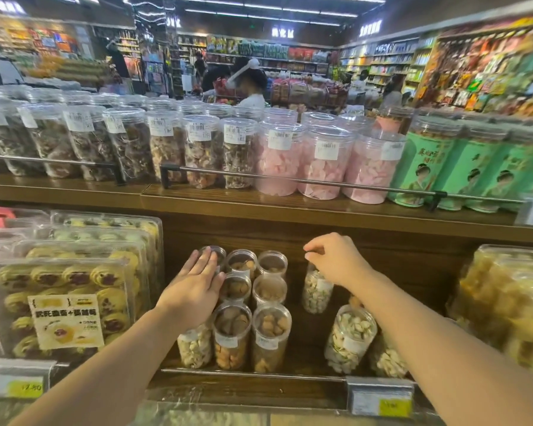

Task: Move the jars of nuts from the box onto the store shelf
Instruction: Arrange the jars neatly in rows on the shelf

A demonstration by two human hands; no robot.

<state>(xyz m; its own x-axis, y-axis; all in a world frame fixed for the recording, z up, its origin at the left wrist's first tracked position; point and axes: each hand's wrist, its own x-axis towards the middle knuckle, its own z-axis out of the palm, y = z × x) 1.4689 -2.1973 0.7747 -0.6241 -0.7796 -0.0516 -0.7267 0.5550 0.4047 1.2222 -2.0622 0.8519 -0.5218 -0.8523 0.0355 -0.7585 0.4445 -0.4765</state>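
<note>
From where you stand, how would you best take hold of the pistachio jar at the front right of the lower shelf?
Probably grip the pistachio jar round its clear cylindrical wall just under the lid, coming from the front and above. It leans toward the camera, its left side is free, while the right forearm and another jar crowd its right.

The store is brightly lit from long ceiling light strips (290, 9), which smear into white streaks. The wide-angle lens bows the upper shelf rail (305, 179) and stretches everything toward the frame edges. Motion blur is strongest to the right of that rail, where the green canisters (462, 167) and the wall of packets (490, 66) are smeared. Glare sits on the clear pastry boxes (74, 272) below the rail's left end. The recess behind the small nut jars (250, 302) lies in shadow.
</note>
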